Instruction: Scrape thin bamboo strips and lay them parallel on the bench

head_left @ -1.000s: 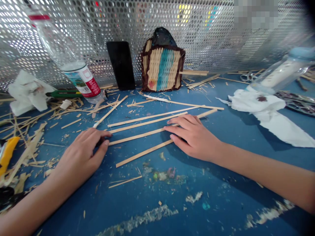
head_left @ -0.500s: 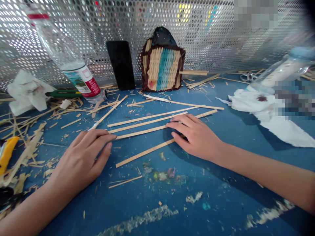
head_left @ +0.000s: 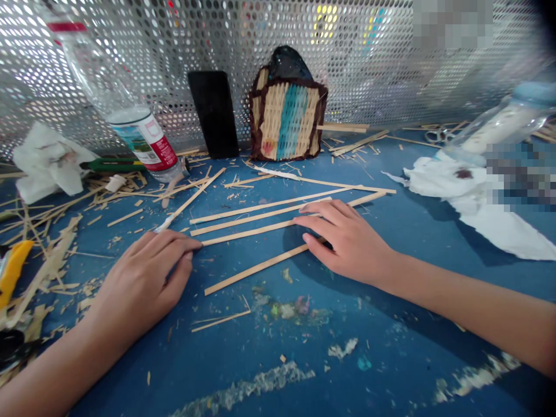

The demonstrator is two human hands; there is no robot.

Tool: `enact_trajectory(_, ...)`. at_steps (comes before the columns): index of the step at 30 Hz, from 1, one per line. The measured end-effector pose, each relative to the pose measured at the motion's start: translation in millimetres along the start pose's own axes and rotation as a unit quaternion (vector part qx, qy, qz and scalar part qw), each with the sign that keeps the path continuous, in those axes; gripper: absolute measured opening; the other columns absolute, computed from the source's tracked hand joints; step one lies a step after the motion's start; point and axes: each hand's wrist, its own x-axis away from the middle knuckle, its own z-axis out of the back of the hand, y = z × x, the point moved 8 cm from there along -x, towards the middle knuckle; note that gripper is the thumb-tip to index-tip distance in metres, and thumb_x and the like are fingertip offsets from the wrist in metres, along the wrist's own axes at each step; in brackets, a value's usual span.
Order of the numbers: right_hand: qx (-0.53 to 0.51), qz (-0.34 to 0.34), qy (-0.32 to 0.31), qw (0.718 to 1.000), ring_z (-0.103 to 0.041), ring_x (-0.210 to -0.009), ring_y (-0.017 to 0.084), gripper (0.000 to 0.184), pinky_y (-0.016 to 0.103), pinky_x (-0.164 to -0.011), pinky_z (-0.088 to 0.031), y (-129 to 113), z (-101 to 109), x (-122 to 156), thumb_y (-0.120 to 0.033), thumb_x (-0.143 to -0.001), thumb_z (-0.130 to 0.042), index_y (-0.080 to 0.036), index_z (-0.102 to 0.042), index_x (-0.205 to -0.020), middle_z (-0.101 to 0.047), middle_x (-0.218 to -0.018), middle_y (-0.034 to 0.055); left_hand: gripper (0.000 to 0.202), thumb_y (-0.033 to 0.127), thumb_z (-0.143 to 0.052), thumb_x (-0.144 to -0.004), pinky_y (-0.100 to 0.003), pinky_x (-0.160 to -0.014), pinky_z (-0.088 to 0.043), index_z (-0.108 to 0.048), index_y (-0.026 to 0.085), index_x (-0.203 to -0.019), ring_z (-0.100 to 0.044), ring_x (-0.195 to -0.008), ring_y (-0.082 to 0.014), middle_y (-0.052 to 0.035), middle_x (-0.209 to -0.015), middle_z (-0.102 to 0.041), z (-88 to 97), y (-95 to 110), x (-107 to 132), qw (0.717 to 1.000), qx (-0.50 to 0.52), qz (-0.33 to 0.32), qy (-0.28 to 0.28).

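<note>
A thin bamboo strip (head_left: 249,233) runs between my two hands, close above or on the blue table. My left hand (head_left: 143,269) pinches its left end between thumb and fingertips. Over its right part lies my right hand (head_left: 347,243), fingers bent onto the strip and the thumb just below. Two more strips lie behind it, a nearer one (head_left: 260,216) and a farther one (head_left: 269,205), almost parallel. In front, a slanting strip (head_left: 256,270) passes under my right hand. Past the left knuckles a strip with a white-wrapped end (head_left: 195,197) sticks out.
Behind stand a tilted plastic bottle (head_left: 147,142), a black phone (head_left: 212,116) and a woven box (head_left: 291,121) against a perforated metal screen (head_left: 365,75). Bamboo scraps and a yellow-handled tool (head_left: 15,269) lie left. White tissue (head_left: 473,197) and a clear jar (head_left: 490,124) are right.
My left hand has shifted slightly left and its thumb has drawn in nearer the fingertips. The right hand and the strips stay almost where they were.
</note>
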Motion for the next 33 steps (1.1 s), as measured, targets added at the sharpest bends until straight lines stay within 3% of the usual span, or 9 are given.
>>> enact_trajectory(7,-0.086,0.111,0.022,0.99,-0.055,-0.087,0.022,0.015,0.039,-0.08,-0.047,-19.5,9.1,0.9,-0.016,-0.089,-0.052,-0.012,-0.065,-0.093,-0.063,-0.091,0.0102,0.024,0.025,-0.038,-0.096,-0.036,-0.084,-0.04,-0.06,0.018,-0.102,-0.054,-0.09,-0.0218,-0.006,-0.098,-0.061,6.9,-1.6,1.8,0.999,-0.005,0.012,0.051)
enact_trajectory(13,-0.089,0.103,-0.022,0.99,-0.054,-0.088,0.023,0.017,0.04,-0.08,-0.044,-19.3,3.4,0.7,-0.011,-0.087,-0.049,-0.013,-0.064,-0.094,-0.063,-0.091,0.0098,0.022,0.023,-0.039,-0.097,-0.035,-0.084,-0.04,-0.059,0.017,-0.102,-0.053,-0.091,-0.0219,-0.0064,-0.097,-0.061,12.8,-5.3,3.4,0.997,0.004,0.033,0.073)
enact_trajectory(21,-0.106,0.097,-0.032,0.989,-0.053,-0.09,0.02,0.018,0.037,-0.084,-0.043,-13.4,-3.3,-1.7,-0.016,-0.096,-0.045,-0.014,-0.063,-0.099,-0.062,-0.095,0.0087,0.019,0.019,-0.041,-0.095,-0.036,-0.083,-0.04,-0.059,0.016,-0.099,-0.054,-0.09,-0.0214,-0.0074,-0.096,-0.061,18.5,0.7,3.9,0.996,0.009,0.013,0.089)
enact_trajectory(26,-0.107,0.065,0.009,0.992,-0.053,-0.086,0.019,0.014,0.035,-0.08,-0.043,-10.1,5.6,-1.9,-0.016,-0.093,-0.048,-0.015,-0.061,-0.092,-0.061,-0.09,0.008,0.016,0.019,-0.047,-0.093,-0.036,-0.087,-0.041,-0.058,0.017,-0.104,-0.055,-0.092,-0.0198,-0.0062,-0.1,-0.062,9.4,13.1,4.7,0.996,0.036,-0.062,0.045)
enact_trajectory(29,-0.088,0.016,0.026,0.996,-0.051,-0.078,0.019,0.013,0.035,-0.073,-0.042,-4.0,8.7,-0.8,-0.015,-0.09,-0.047,-0.016,-0.059,-0.086,-0.059,-0.082,0.0063,0.021,0.029,-0.055,-0.092,-0.035,-0.088,-0.041,-0.058,0.021,-0.11,-0.055,-0.098,-0.0209,-0.0046,-0.106,-0.062,-1.7,22.0,7.2,0.992,0.026,-0.125,-0.005)
enact_trajectory(33,-0.078,0.0,0.022,0.997,-0.051,-0.078,0.019,0.014,0.035,-0.073,-0.043,-2.1,7.5,0.3,-0.014,-0.089,-0.046,-0.017,-0.059,-0.086,-0.06,-0.082,0.0059,0.017,0.029,-0.05,-0.094,-0.036,-0.086,-0.042,-0.058,0.023,-0.108,-0.055,-0.096,-0.0209,-0.0032,-0.104,-0.062,-10.3,19.6,6.9,0.991,0.017,-0.123,-0.041)
